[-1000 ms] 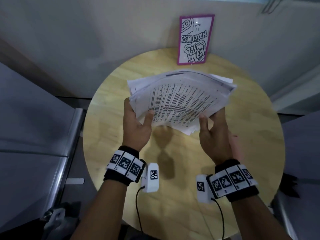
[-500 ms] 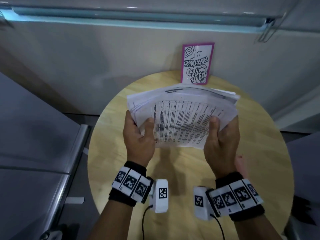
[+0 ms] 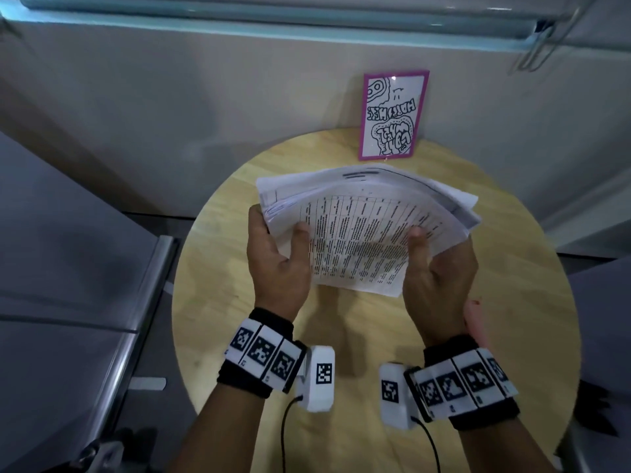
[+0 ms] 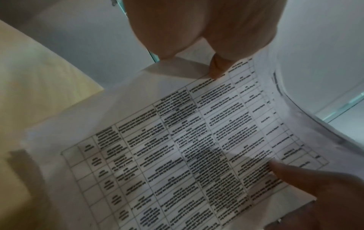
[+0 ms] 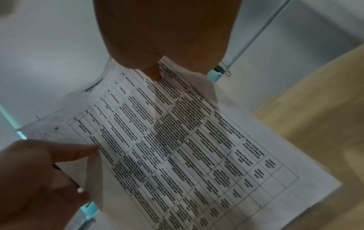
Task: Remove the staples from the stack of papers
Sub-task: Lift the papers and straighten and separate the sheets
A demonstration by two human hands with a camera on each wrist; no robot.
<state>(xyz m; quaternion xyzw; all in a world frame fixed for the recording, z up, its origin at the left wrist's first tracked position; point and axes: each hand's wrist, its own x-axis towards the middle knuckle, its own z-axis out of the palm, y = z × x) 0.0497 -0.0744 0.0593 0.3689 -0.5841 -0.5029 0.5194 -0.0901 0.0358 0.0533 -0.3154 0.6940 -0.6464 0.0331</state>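
Both hands held the stack of papers (image 3: 368,230) up off the round wooden surface (image 3: 218,302), tilted toward the person so the printed table on the near sheet faced them. The left hand (image 3: 276,264) gripped the left edge, thumb pressed on the front and fingers hidden behind. The right hand (image 3: 433,278) gripped the lower right edge the same way, thumb on top.

Compared with a second earlier, the stack had been raised from lying nearly flat over the surface to a steeper, closer position, and the right hand had shifted from the bottom edge further under the right side. The far sheets fanned apart loosely at the top.

That suggested the person was inspecting the stack to find where the staples sat; no staple showed plainly in any view, though small dark specks near the corner in the right wrist view could not be identified. No staple appeared to have been removed yet. A pink-framed card (image 3: 392,117) stood at the back of the surface.
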